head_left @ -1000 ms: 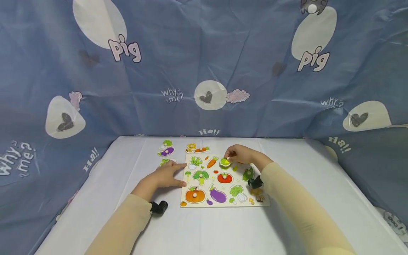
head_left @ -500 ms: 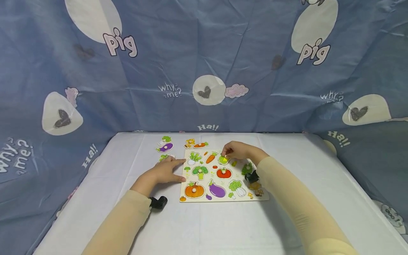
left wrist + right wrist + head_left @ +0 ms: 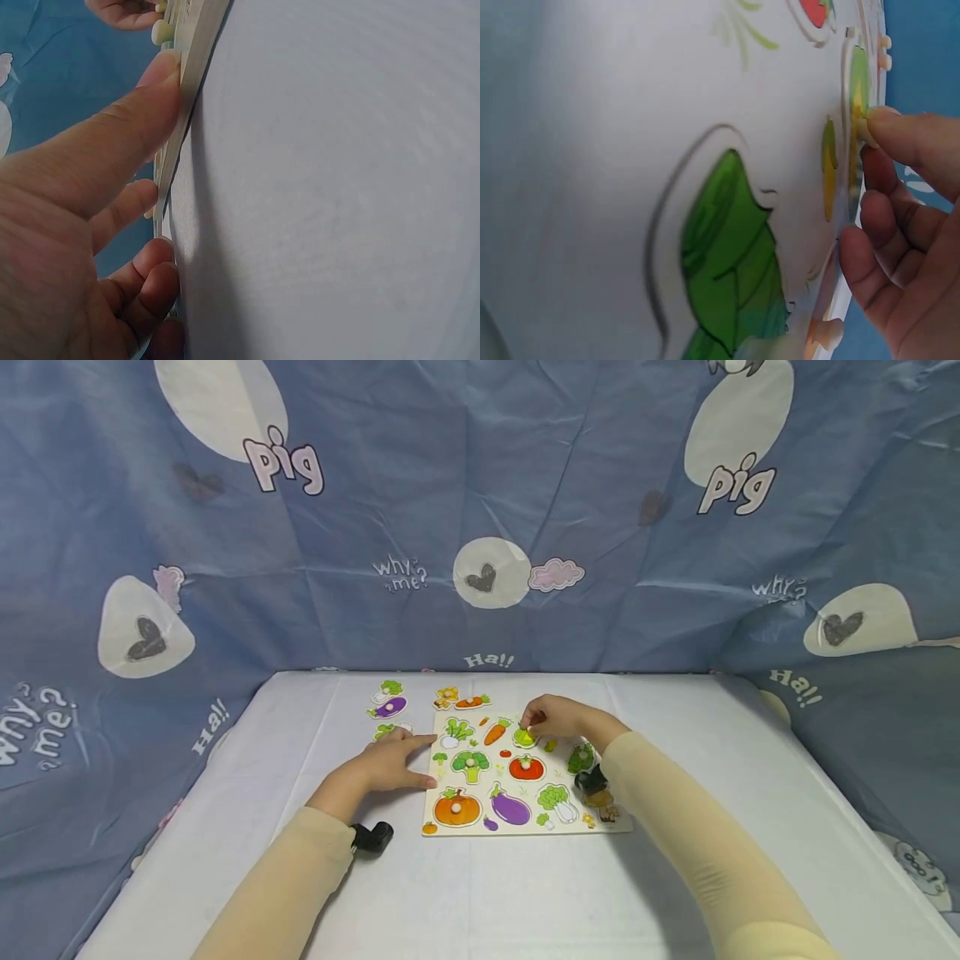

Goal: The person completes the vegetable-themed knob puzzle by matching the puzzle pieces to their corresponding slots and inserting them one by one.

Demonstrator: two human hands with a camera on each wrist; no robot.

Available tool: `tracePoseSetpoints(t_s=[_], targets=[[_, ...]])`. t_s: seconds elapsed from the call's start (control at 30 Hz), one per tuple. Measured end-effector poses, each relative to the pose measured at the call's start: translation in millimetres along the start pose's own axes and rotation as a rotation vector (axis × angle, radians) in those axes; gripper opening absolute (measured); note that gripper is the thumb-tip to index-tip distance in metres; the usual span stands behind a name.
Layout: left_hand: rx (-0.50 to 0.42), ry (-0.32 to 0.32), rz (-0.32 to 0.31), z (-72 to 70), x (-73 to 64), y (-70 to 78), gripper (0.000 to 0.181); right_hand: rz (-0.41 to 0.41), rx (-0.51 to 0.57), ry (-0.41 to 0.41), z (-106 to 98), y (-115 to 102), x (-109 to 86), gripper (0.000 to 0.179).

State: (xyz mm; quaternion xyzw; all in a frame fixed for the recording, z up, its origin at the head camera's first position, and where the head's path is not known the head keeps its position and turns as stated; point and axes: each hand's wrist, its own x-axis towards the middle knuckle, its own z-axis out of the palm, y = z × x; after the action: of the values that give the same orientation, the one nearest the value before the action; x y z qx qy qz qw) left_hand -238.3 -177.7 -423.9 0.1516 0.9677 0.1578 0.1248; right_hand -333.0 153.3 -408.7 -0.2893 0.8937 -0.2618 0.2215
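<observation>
A wooden vegetable puzzle board (image 3: 483,789) lies on the white table. At its left edge, my left hand (image 3: 378,766) rests with thumb and index finger stretched out; in the left wrist view the thumb (image 3: 135,120) lies against the board's side. Over the top row, my right hand (image 3: 561,717) pinches the small knob of a green-and-yellow vegetable puzzle piece (image 3: 523,740). The right wrist view shows that piece (image 3: 859,75) edge-on, close against the board. Knobbed broccoli (image 3: 471,763), tomato (image 3: 527,768) and pumpkin (image 3: 453,810) pieces sit in the board.
Loose pieces lie beyond the board: an eggplant (image 3: 390,707), a leafy white-stemmed vegetable (image 3: 387,692), a carrot (image 3: 471,702) and a yellow piece (image 3: 446,695). Another green piece (image 3: 385,732) is partly behind my left hand. A patterned blue cloth (image 3: 480,635) hangs behind the table.
The head view has shifted slightly. My right hand has moved the green-and-yellow piece a little to the left, still pinching its knob. My left hand stays at the board's edge.
</observation>
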Motion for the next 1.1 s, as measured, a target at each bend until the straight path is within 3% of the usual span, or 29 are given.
tracePoseSetpoints(t_s=[0.23, 1.1], targets=[[0.0, 0.002, 0.001, -0.7, 0.9, -0.7, 0.09, 0.058, -0.008, 0.039, 1.9, -1.8, 0.1, 0.005], [-0.004, 0.004, 0.012, -0.3, 0.0, -1.2, 0.09, 0.06, -0.005, 0.02, 4.7, 1.5, 0.6, 0.005]])
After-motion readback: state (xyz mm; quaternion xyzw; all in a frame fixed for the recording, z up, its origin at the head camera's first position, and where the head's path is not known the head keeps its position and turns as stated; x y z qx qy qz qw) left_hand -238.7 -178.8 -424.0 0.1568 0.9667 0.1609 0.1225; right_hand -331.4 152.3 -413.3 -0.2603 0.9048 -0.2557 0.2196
